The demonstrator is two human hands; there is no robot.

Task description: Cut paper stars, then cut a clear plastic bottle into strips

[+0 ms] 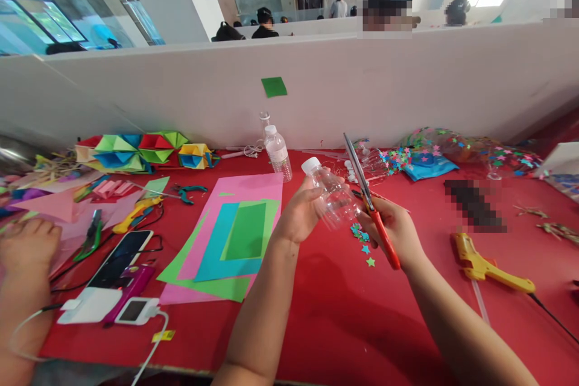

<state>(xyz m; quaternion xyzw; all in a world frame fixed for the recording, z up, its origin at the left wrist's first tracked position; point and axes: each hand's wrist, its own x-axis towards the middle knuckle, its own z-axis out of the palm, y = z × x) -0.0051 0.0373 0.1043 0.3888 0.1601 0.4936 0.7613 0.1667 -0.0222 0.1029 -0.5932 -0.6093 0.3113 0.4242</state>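
Note:
My left hand [302, 208] is closed around a clear plastic bottle [335, 198] with a white cap, tilted above the red table. In my right hand [394, 229] is a pair of scissors [371, 205] with red handles, its blades pointing up and away beside the bottle. The blades look closed together. The fingers of my right hand also come up against the bottle's lower end. Small star-shaped pieces [365, 249] in blue and green lie on the table beneath my hands.
Coloured paper sheets [246, 232] lie left of centre. A phone [121, 258] and cables are farther left, near another person's hand [31, 247]. A yellow glue gun [486, 265] lies right. Behind stand a second bottle [277, 152] and a white partition [181, 90].

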